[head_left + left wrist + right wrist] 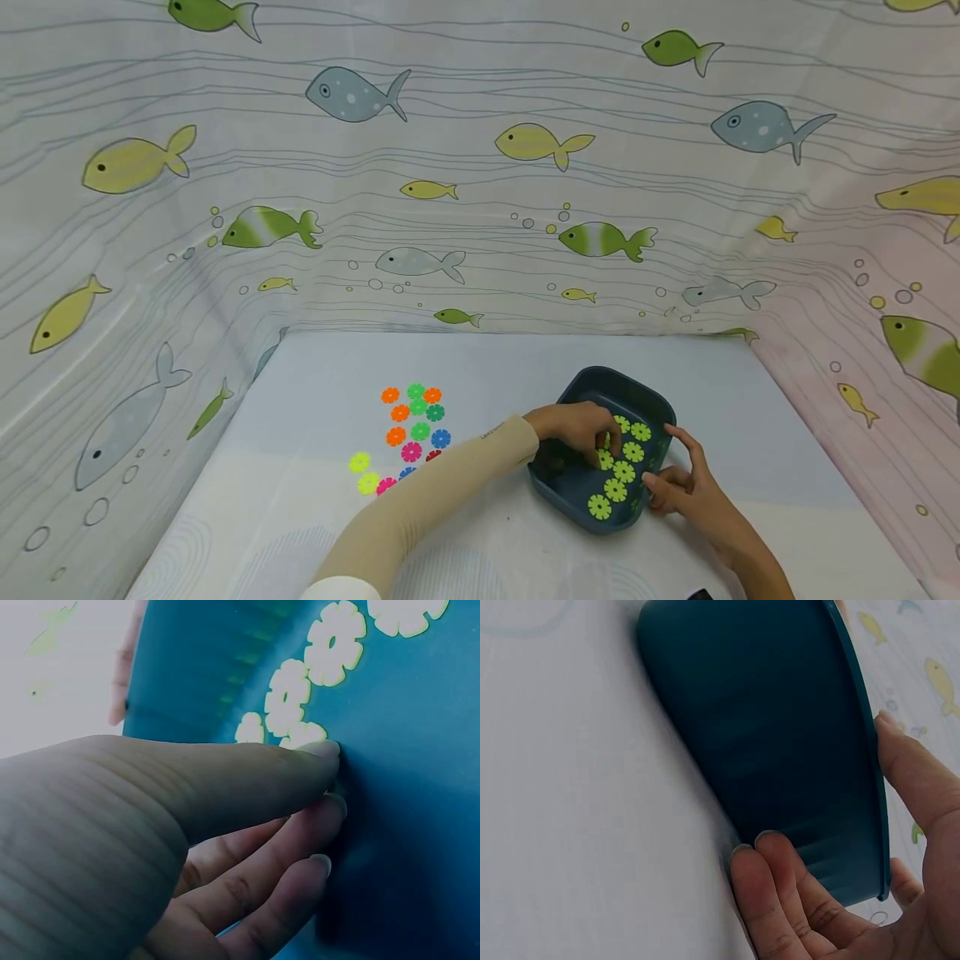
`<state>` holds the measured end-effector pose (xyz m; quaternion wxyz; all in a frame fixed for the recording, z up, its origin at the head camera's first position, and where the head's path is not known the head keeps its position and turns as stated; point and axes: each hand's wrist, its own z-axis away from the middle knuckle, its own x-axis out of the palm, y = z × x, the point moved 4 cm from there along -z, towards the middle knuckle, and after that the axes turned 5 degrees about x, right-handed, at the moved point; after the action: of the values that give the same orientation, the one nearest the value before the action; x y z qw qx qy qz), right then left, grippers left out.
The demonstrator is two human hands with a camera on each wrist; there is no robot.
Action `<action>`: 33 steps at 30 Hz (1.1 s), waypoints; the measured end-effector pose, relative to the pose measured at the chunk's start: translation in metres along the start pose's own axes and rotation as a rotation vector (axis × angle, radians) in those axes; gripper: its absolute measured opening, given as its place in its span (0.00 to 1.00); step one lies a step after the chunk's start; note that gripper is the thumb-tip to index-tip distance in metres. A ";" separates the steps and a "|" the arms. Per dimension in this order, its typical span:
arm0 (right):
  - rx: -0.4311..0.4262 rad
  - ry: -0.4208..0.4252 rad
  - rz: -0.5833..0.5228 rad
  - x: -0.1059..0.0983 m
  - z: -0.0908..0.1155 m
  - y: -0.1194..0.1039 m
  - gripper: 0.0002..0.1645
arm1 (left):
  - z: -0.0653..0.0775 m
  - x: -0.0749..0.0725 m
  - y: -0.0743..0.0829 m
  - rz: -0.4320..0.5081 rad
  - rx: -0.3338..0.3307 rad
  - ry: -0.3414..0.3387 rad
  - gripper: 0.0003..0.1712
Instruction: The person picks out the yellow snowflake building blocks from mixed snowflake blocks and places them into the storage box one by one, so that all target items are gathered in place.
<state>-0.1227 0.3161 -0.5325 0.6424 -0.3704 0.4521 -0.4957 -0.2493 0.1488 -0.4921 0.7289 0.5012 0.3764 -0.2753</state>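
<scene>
A dark blue rectangular tray with rounded corners stands on the right part of the table. Inside it, several yellow-green notched plastic discs, shaped like flowers, lie along its right side. My left hand reaches into the tray from the left, its fingers bent down. Its thumb and fingertips pinch one yellow-green disc, partly hidden behind the thumb. My right hand grips the tray's right wall from outside. In the right wrist view, fingertips press low on that outer wall, and another finger lies along the rim.
Left of the tray, loose discs in orange, green, blue, pink and yellow lie on the white table. My left sleeve covers some. A fish-patterned curtain surrounds the table's back and sides.
</scene>
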 end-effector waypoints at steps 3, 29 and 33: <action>0.004 0.000 -0.007 0.000 0.000 0.000 0.55 | -0.001 0.000 0.000 0.000 0.014 0.000 0.16; -0.014 -0.002 -0.010 0.001 0.001 -0.001 0.55 | 0.053 -0.027 -0.002 0.212 0.168 0.189 0.14; -0.015 0.002 -0.004 0.002 0.001 -0.002 0.55 | 0.067 -0.029 -0.007 0.217 0.195 0.229 0.14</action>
<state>-0.1220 0.3133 -0.5305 0.6381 -0.3757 0.4557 -0.4940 -0.2528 0.0843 -0.4577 0.6548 0.6351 0.3722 -0.1715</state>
